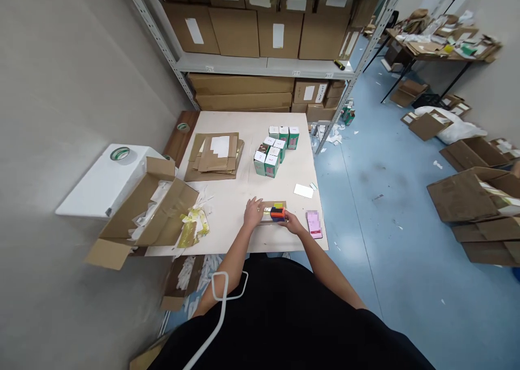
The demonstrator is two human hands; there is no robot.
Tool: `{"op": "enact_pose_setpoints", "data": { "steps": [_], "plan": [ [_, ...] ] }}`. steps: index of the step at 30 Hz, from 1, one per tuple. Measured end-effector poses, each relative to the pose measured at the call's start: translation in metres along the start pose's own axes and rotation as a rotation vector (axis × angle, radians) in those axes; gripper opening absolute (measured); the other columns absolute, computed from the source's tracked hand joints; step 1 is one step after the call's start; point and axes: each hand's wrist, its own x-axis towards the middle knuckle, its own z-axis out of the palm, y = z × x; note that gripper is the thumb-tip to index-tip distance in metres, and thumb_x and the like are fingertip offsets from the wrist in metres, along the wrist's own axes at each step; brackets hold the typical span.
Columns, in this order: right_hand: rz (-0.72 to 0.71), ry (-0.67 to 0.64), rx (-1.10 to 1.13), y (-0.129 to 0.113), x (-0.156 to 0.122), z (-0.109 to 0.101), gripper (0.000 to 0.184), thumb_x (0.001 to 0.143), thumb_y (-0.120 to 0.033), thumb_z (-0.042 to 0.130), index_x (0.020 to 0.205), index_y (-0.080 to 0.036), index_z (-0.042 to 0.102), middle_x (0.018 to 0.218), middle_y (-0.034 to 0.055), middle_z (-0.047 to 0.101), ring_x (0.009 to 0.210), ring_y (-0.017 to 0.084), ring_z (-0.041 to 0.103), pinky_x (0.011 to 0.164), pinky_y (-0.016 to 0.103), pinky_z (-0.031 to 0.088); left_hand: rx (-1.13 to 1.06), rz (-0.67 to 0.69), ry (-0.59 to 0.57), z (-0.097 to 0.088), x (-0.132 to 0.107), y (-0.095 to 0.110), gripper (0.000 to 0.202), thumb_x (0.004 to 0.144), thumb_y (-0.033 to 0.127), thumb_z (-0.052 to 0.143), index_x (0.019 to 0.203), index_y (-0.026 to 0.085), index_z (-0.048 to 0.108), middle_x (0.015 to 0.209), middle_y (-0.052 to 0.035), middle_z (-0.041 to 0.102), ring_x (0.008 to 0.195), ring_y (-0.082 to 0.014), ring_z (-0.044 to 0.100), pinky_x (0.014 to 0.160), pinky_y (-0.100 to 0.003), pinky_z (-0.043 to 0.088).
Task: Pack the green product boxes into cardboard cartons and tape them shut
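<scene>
My left hand (pixel 253 212) lies with fingers spread on the left end of a small flat cardboard box (pixel 271 206) near the table's front edge. My right hand (pixel 289 221) is closed around an orange and dark tape dispenser (pixel 278 213) that rests on the box. A pink phone (pixel 314 224) lies just right of my right hand. Further back stands a cluster of several small green and white cartons (pixel 274 148). A stack of flattened cardboard (pixel 214 155) lies at the table's back left.
An open cardboard box (pixel 152 207) with paper scraps hangs off the white table (pixel 227 196) at left, beside a white case with a tape roll (pixel 119 153). Shelves with boxes (pixel 260 34) stand behind. Cardboard boxes (pixel 475 196) litter the blue floor at right.
</scene>
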Motion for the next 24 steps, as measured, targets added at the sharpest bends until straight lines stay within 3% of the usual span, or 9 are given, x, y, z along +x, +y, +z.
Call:
{"op": "enact_pose_setpoints", "data": {
  "steps": [3, 8, 16, 24],
  "plan": [
    [-0.012, 0.008, -0.072, -0.002, -0.003, -0.001, 0.045, 0.074, -0.035, 0.08, 0.115, -0.021, 0.069, 0.117, 0.0081, 0.075, 0.108, 0.027, 0.069, 0.099, 0.043, 0.052, -0.213, 0.139, -0.083, -0.014, 0.002, 0.025, 0.04, 0.101, 0.038, 0.048, 0.125, 0.022, 0.076, 0.135, -0.0074, 0.071, 0.132, -0.024, 0.061, 0.118, -0.04, 0.043],
    [0.012, 0.013, -0.238, -0.001, -0.004, -0.003, 0.041, 0.075, -0.035, 0.077, 0.113, -0.022, 0.069, 0.11, 0.0048, 0.074, 0.098, 0.024, 0.067, 0.095, 0.038, 0.052, -0.246, 0.266, -0.244, -0.021, -0.003, 0.04, 0.028, 0.094, 0.037, 0.059, 0.1, 0.023, 0.084, 0.121, -0.0057, 0.077, 0.121, -0.0254, 0.068, 0.111, -0.039, 0.05],
    [-0.001, -0.017, -0.297, 0.001, -0.006, -0.004, 0.032, 0.078, -0.04, 0.074, 0.104, -0.022, 0.071, 0.105, 0.0049, 0.075, 0.095, 0.025, 0.066, 0.091, 0.039, 0.052, -0.299, 0.2, -0.218, -0.027, -0.023, 0.035, 0.015, 0.084, 0.032, 0.072, 0.089, 0.026, 0.085, 0.121, -0.0046, 0.077, 0.119, -0.0262, 0.068, 0.109, -0.039, 0.05],
    [0.01, -0.042, -0.319, -0.004, -0.006, -0.004, 0.026, 0.075, -0.035, 0.074, 0.097, -0.023, 0.069, 0.101, 0.0036, 0.075, 0.094, 0.025, 0.067, 0.089, 0.037, 0.052, -0.319, 0.098, -0.184, -0.033, -0.03, 0.04, 0.011, 0.077, 0.027, 0.079, 0.086, 0.026, 0.085, 0.098, -0.0022, 0.081, 0.09, -0.0219, 0.072, 0.085, -0.034, 0.057]
  ]
}}
